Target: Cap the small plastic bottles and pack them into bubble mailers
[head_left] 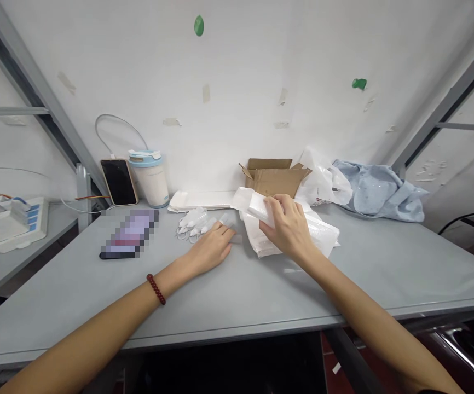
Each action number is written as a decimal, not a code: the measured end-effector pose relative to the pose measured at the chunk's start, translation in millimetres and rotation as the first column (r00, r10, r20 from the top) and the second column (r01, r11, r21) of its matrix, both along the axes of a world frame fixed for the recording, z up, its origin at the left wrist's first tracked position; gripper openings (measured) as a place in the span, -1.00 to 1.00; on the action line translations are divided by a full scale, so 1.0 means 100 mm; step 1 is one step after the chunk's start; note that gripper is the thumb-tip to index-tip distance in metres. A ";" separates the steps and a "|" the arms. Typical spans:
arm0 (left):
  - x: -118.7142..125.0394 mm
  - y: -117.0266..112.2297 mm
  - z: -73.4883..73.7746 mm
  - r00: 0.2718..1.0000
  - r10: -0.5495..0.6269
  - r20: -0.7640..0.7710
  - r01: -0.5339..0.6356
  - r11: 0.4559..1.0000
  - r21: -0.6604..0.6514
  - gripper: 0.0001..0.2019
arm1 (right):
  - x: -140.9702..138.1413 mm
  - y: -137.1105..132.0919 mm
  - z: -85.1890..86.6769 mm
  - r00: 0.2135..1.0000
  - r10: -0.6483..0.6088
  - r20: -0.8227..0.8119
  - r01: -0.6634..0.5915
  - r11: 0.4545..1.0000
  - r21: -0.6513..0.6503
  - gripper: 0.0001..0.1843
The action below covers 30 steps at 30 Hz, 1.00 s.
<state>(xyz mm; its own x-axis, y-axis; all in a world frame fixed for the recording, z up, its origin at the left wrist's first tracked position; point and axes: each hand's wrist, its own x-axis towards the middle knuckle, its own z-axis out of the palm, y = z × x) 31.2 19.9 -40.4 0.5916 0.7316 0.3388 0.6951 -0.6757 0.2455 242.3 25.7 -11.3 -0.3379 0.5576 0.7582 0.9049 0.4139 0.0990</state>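
Observation:
My left hand (212, 249) lies on the grey table (229, 290), fingers curled over a small clear packet by a heap of small white packaged items (194, 223). A red bead bracelet (156, 289) is on that wrist. My right hand (288, 227) grips a white plastic packet (257, 208) lifted off a stack of white plastic bags (319, 235) lying under and beside it.
An open cardboard box (273, 178) stands behind the bags, with a white plastic bag (323, 180) and light blue cloth (380, 191) to its right. A phone (119, 181) leans at the wall beside a white-and-blue cup (150, 178). Flat white sheets (202, 200) lie near the wall. A power strip (13, 221) sits far left.

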 end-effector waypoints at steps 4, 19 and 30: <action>-0.05 0.01 0.07 0.994 -0.084 -0.073 0.084 0.996 -0.012 -0.80 | 0.00 0.01 0.00 1.000 0.004 0.000 -0.004 1.000 -0.007 -0.64; -0.29 0.08 0.44 0.927 -0.044 0.371 -0.052 0.969 0.243 -0.83 | -0.05 -0.01 -0.07 0.983 0.122 0.138 -0.125 0.992 0.008 -0.64; -0.10 -0.06 0.29 0.877 -0.010 0.480 -0.109 0.969 0.220 -0.88 | -0.14 -0.09 -0.10 0.952 0.202 0.232 -0.223 0.972 0.072 -0.67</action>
